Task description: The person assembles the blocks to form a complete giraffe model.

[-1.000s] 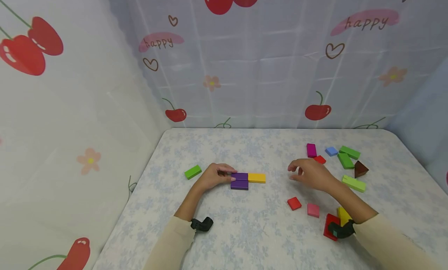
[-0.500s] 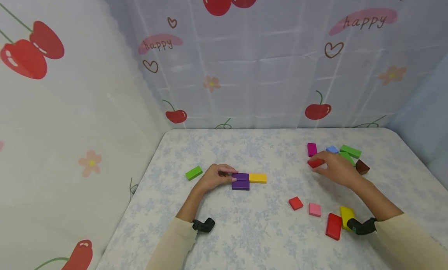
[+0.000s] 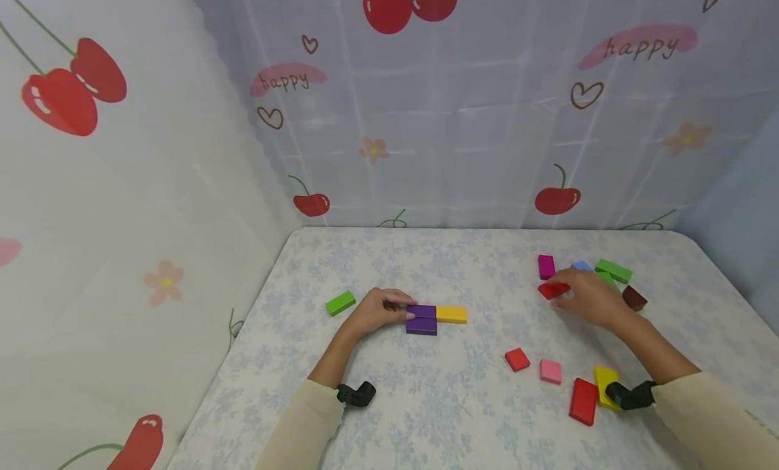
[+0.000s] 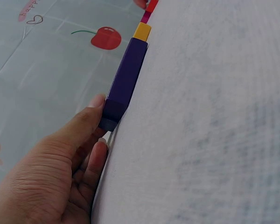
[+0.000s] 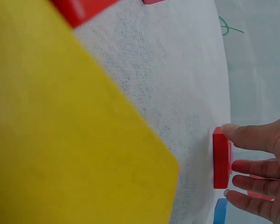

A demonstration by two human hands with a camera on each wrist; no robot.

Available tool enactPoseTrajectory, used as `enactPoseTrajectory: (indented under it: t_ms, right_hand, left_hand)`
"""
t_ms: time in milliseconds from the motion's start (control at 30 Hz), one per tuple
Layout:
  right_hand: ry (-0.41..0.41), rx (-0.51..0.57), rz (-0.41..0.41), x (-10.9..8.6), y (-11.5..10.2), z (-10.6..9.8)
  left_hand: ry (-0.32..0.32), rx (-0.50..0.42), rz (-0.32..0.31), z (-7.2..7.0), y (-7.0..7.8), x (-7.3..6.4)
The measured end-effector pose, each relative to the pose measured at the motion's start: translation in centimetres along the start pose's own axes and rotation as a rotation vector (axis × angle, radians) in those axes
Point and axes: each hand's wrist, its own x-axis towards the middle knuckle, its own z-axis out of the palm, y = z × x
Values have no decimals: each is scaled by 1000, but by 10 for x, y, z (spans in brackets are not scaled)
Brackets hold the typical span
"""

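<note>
Two purple blocks [image 3: 421, 326] lie side by side on the patterned table, left of its middle. An orange-yellow block [image 3: 452, 314] adjoins their right side. My left hand [image 3: 374, 314] pinches the purple pair at its left end, the thumb on the near side; in the left wrist view the thumb tip lies against a purple block [image 4: 126, 74]. Over at the right, my right hand [image 3: 587, 297] pinches a red block [image 3: 552, 291] between thumb and fingers. The right wrist view shows the thumb at one end of this red block [image 5: 220, 158], with the fingers behind it.
Around the right hand lie a magenta block [image 3: 546, 267], a blue block [image 3: 581, 266], green blocks [image 3: 615, 271] and a brown block [image 3: 635, 298]. Nearer are small red [image 3: 517, 360], pink [image 3: 550, 371], larger red [image 3: 583, 402] and yellow [image 3: 605, 382] blocks. A green block [image 3: 341, 303] lies far left.
My right hand has moved right to the red block and taken hold of it. The left hand stays at the purple blocks.
</note>
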Motion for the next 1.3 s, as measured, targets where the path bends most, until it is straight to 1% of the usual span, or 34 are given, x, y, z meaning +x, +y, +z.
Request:
enactPoseTrajectory:
  t_ms: [267, 633, 933, 1133, 1300]
  right_hand:
    - [-6, -16, -6, 2, -1, 1]
    - [-35, -61, 20, 4, 0, -1]
    - [-59, -41, 40, 6, 0, 1]
    - [-75, -25, 35, 9, -2, 2]
    - [-51, -14, 20, 9, -5, 0]
  left_hand:
    - [8, -10, 3, 1, -1, 0]
    - [11, 12, 10, 1, -1, -2]
    - [16, 5, 14, 2, 1, -1]
    - [13, 7, 11, 1, 0, -1]
    - [14, 9, 17, 1, 2, -1]
